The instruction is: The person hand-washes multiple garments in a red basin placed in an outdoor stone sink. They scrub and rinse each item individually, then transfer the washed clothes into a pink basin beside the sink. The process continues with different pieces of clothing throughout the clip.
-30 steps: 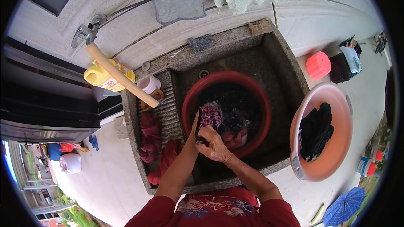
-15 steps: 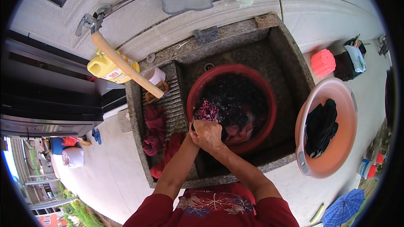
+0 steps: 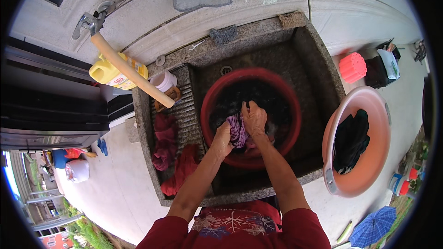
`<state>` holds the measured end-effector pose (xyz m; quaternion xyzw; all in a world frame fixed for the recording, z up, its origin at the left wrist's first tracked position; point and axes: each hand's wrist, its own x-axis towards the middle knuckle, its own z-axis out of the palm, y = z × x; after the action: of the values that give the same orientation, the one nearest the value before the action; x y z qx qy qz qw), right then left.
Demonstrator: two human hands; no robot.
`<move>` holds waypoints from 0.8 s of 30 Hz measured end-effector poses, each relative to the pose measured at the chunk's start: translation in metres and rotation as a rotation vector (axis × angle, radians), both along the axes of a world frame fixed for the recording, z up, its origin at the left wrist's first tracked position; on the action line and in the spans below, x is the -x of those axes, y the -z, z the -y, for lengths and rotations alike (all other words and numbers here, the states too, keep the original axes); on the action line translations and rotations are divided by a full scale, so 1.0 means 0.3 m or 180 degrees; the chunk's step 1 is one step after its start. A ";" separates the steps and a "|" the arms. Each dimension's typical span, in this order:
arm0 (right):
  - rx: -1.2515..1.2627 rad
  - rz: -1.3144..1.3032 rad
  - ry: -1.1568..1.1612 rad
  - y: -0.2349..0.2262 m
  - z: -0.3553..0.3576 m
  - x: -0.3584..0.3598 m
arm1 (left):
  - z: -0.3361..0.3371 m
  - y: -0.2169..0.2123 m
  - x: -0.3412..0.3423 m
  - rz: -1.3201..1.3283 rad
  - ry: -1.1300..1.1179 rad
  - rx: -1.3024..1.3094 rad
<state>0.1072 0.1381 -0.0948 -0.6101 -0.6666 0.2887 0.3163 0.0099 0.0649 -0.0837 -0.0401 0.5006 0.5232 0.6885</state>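
Above a red basin of dark water, a purple-and-pink patterned garment is stretched between my hands. My left hand is closed around its left side. Higher up, my right hand grips its other side, fingers curled. Darker cloth and a pinkish piece lie partly under the water below my wrists, too hidden to name. The basin stands in a stone sink. On the ribbed washboard at the left rest a maroon cloth and a red cloth.
A beige hose runs from the tap toward the washboard, past a yellow jug, a white tub and a brush. On the right stands a peach basin with dark clothes, near a pink stool.
My hands were pressed together at the basin's near left edge; now they are apart, farther over the basin. The right hand has moved right and away, with the patterned garment between them.
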 end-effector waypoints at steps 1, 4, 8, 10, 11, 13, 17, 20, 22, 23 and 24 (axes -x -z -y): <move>-0.0125 0.0314 0.0294 0.082 -0.045 -0.068 | -0.015 -0.013 0.020 -0.0397 0.0114 0.0015; 0.0546 0.0933 0.0732 0.162 -0.084 -0.219 | -0.030 0.061 0.113 -0.0781 -0.0454 0.0482; 0.0061 0.1237 0.0035 0.191 0.040 -0.109 | -0.004 0.199 0.025 -0.1309 0.0354 0.0452; 0.0185 0.1610 -0.0418 0.322 0.083 -0.102 | 0.005 0.274 0.002 -0.2052 0.1548 0.0665; 0.0144 0.1823 -0.0573 0.387 0.075 -0.137 | -0.004 0.280 0.009 -0.2181 0.1814 0.0796; 0.1689 0.1693 -0.0391 0.397 0.010 -0.187 | 0.016 0.256 0.028 -0.1284 0.0727 0.1016; 0.1026 -0.0364 0.0539 0.417 -0.037 -0.242 | 0.036 0.236 0.094 -0.0686 -0.0547 0.0274; 0.1662 -0.2617 -0.0191 0.032 0.067 -0.063 | -0.004 0.133 0.033 -0.0035 -0.0770 0.0522; 0.0733 -0.1921 -0.0887 -0.128 0.189 0.040 | 0.042 0.357 0.106 0.1187 -0.0074 -0.1093; -0.0087 -0.1088 -0.1059 -0.165 0.235 0.061 | 0.031 0.324 0.073 0.1381 -0.0077 -0.1565; -0.0409 -0.0812 -0.1172 -0.207 0.276 0.085 | 0.029 0.285 0.051 0.1482 -0.0133 -0.1953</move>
<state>0.0818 0.0554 -0.0328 -0.4153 -0.7383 0.3733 0.3782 -0.0054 0.0561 -0.1693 0.0399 0.1500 0.6395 0.7530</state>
